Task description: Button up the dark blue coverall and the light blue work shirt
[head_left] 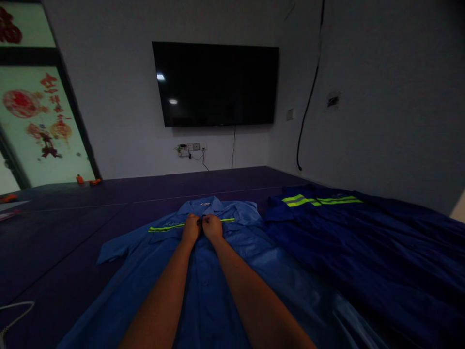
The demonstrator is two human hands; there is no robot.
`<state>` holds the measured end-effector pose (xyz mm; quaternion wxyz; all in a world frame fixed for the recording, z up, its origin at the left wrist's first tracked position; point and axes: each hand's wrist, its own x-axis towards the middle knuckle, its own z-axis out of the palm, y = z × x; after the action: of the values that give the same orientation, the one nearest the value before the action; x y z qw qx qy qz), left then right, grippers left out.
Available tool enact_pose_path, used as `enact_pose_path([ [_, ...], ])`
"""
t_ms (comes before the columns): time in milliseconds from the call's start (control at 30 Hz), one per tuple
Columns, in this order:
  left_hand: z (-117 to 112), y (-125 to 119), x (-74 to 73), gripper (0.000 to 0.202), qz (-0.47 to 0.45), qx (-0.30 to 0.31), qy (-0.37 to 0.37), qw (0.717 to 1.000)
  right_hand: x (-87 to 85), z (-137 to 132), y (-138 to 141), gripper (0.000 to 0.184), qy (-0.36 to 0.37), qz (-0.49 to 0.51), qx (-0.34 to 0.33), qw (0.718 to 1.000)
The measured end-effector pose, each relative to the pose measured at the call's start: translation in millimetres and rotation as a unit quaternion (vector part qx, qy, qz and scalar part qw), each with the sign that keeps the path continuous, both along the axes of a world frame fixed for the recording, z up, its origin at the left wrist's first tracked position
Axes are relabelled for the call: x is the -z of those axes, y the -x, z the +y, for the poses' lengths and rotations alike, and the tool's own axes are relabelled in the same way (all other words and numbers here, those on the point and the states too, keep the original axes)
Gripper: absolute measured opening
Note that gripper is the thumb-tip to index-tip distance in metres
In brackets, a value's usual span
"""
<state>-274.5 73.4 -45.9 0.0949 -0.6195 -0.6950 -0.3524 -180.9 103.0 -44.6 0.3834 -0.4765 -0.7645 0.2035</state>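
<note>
A light blue short-sleeved work shirt with a yellow-green reflective stripe lies spread flat, collar away from me. My left hand and my right hand sit side by side on its chest, just below the collar. Both are closed in a pinch on the shirt's front placket at the stripe. What the fingertips grip exactly is hidden under the knuckles.
A dark blue garment with reflective stripes lies to the right of the shirt. Both rest on a dark purple surface. A black screen hangs on the far wall, with a cable running down the right wall. A white cord lies at the lower left.
</note>
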Motion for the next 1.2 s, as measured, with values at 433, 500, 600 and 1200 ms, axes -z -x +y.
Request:
enact_pose_path([
  [433,-1.7,-1.7,-1.4,0.017,0.004,0.019,-0.012,1.0,1.7,1.2,0.7,0.021,0.012,0.02,-0.005,1.0],
  [500,-1.3,-1.0,-1.8,0.016,0.001,0.024,-0.018,1.0,1.4,0.7,0.2,0.021,0.01,0.023,-0.006,1.0],
  [600,-0.3,0.2,-1.9,0.016,-0.007,0.034,-0.028,0.999,0.4,-0.3,-0.4,0.021,0.006,0.026,-0.006,1.0],
  [1200,2.4,3.8,0.6,0.013,-0.124,0.033,-0.087,0.988,-0.8,-2.8,-2.0,0.02,-0.001,0.038,0.032,0.999],
])
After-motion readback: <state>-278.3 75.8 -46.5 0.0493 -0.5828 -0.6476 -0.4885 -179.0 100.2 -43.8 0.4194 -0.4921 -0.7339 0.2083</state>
